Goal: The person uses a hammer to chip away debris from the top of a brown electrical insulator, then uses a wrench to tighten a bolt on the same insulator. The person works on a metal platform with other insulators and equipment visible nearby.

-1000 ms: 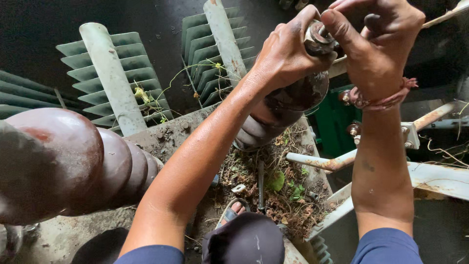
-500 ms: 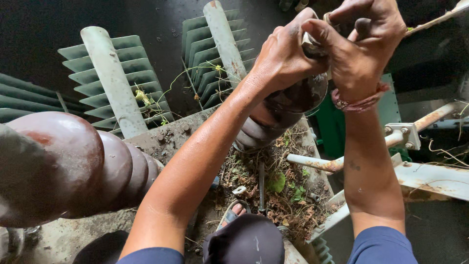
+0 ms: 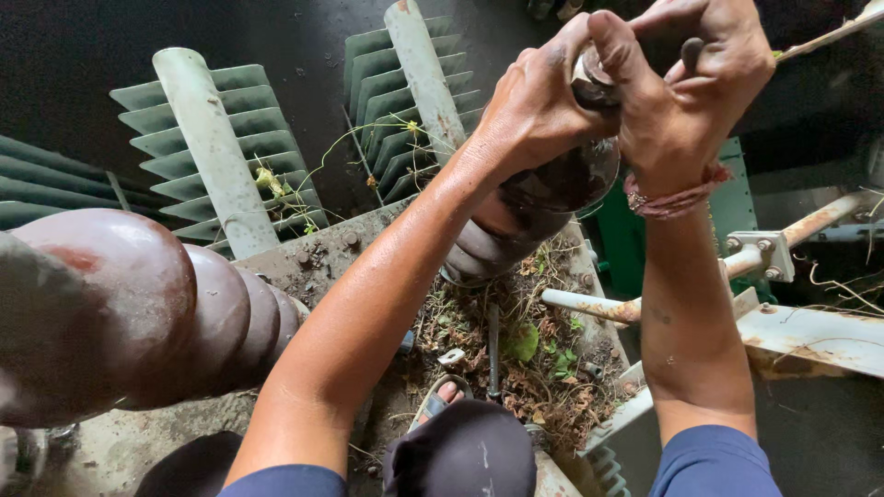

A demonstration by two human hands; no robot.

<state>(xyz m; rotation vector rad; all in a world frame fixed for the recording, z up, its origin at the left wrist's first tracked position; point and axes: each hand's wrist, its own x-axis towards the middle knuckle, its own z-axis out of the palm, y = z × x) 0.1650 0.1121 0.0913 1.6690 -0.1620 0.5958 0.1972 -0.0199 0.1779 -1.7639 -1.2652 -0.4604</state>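
The insulator (image 3: 516, 221) under the hands is glazed brown ceramic, glossy but dust-filmed, like the bigger ribbed insulator (image 3: 120, 313) nearby, and its cap (image 3: 589, 83) is dull grey metal. The fins (image 3: 184, 147) are matt grey-green painted metal with chipped, stained edges, and the lid (image 3: 313, 258) is rough, rusty and strewn with dry leaves (image 3: 516, 340). The left hand (image 3: 534, 110) and right hand (image 3: 691, 92) look grimy, the right wrist wearing a woven thread band (image 3: 668, 198).

Upright brown ribbed insulator (image 3: 516, 221), metal-capped
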